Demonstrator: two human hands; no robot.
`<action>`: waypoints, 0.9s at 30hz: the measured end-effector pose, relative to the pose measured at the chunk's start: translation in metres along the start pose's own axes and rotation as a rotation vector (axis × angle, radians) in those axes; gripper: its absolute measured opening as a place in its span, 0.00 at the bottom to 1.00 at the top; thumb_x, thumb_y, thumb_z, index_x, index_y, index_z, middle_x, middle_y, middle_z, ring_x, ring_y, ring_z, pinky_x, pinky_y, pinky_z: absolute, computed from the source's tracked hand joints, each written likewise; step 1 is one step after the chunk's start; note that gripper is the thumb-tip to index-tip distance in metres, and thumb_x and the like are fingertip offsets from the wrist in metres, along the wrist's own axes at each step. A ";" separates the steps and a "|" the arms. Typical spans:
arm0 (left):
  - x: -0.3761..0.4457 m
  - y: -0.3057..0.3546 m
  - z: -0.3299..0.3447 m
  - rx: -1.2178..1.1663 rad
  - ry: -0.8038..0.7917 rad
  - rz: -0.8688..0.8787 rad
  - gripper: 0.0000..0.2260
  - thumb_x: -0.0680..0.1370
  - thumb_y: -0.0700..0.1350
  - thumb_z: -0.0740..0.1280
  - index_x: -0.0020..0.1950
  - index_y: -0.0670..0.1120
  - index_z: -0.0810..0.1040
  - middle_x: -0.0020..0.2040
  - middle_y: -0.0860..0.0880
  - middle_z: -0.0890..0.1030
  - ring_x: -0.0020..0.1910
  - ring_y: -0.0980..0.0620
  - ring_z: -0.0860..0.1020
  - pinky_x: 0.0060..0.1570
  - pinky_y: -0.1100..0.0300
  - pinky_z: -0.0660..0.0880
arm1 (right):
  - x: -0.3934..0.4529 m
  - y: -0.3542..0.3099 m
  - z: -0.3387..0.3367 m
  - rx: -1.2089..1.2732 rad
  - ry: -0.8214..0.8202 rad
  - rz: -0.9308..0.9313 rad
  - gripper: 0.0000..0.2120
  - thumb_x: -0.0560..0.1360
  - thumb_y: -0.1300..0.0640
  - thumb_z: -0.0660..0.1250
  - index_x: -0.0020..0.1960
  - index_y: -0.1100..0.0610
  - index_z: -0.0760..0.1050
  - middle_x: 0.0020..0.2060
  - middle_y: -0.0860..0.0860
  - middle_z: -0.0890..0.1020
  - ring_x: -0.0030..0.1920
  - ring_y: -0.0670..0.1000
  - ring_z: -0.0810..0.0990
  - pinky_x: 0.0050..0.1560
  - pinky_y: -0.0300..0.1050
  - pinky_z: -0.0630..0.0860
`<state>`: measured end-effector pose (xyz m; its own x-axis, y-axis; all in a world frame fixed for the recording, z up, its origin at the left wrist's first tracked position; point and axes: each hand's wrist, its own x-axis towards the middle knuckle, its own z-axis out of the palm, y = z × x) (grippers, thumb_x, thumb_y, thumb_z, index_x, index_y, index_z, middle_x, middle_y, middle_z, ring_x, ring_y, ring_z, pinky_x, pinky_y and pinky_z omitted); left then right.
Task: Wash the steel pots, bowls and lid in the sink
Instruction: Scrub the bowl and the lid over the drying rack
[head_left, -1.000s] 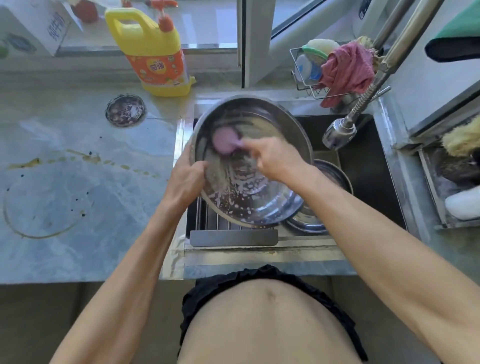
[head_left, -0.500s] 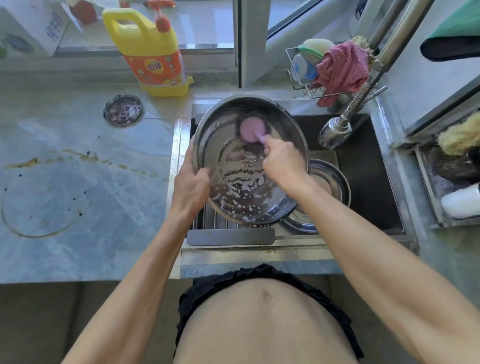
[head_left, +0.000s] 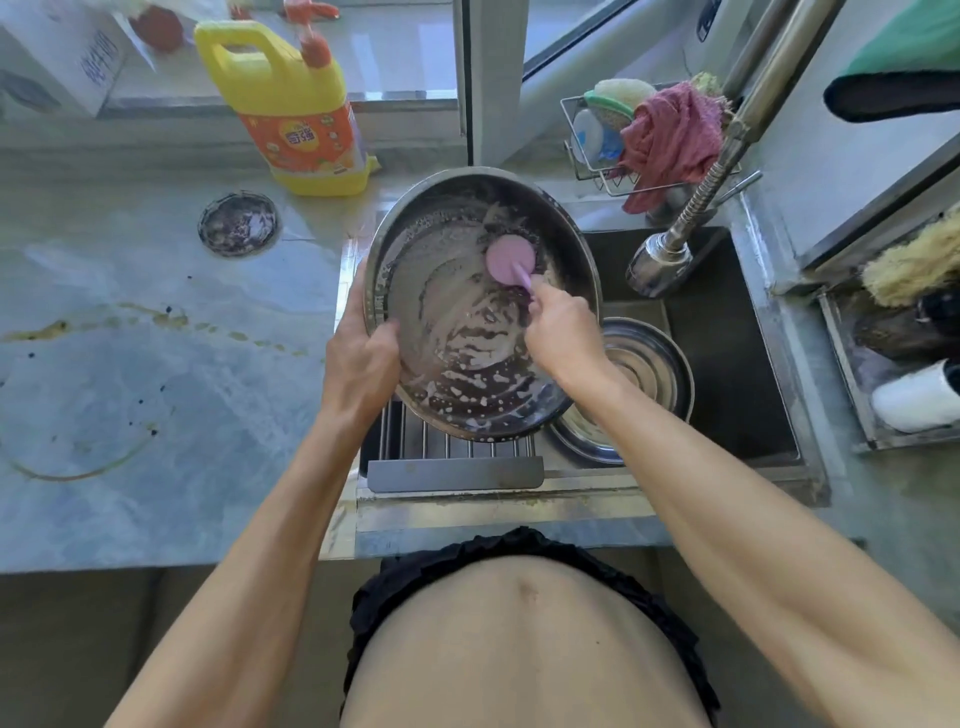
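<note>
Left grip: clamped on the bowl rim, tilting it over the sink.
Right grip: wrapped round a pink brush, pressed inside the soapy bowl.
Second bowl: just right of the right grip.

The tilted steel basin fills the sink's left half above the drain rack. A smaller steel bowl sits just right of it. The faucet head hangs over the open right portion. The surface left lies open.

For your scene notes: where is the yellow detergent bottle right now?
In the head view, the yellow detergent bottle stands upper left on the counter by the window, behind the steel bowl.
</note>
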<state>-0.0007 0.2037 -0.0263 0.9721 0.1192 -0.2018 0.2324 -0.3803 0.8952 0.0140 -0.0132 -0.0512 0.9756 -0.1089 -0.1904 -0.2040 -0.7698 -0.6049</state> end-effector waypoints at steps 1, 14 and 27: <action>0.000 -0.001 0.000 -0.004 0.010 0.000 0.31 0.78 0.40 0.60 0.78 0.62 0.66 0.55 0.61 0.82 0.53 0.66 0.78 0.59 0.61 0.76 | -0.004 -0.003 0.001 -0.003 -0.075 -0.049 0.25 0.80 0.62 0.58 0.73 0.41 0.68 0.62 0.51 0.80 0.44 0.51 0.81 0.48 0.51 0.81; -0.002 -0.006 0.002 -0.118 0.110 -0.006 0.31 0.77 0.43 0.61 0.79 0.62 0.64 0.68 0.56 0.79 0.66 0.53 0.77 0.70 0.47 0.74 | -0.017 0.016 -0.016 -0.234 -0.078 0.081 0.23 0.78 0.63 0.58 0.70 0.47 0.72 0.53 0.59 0.81 0.49 0.59 0.81 0.42 0.46 0.70; 0.001 -0.009 -0.005 -0.078 0.018 0.011 0.21 0.85 0.48 0.60 0.78 0.54 0.68 0.69 0.51 0.78 0.67 0.51 0.76 0.71 0.47 0.73 | -0.020 -0.021 -0.047 -0.692 -0.250 0.131 0.16 0.78 0.61 0.60 0.65 0.59 0.74 0.61 0.58 0.79 0.59 0.60 0.79 0.55 0.49 0.75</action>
<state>-0.0024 0.2123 -0.0326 0.9738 0.1324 -0.1851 0.2179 -0.3092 0.9257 0.0024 -0.0239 0.0017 0.8826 -0.1441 -0.4476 -0.1390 -0.9893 0.0444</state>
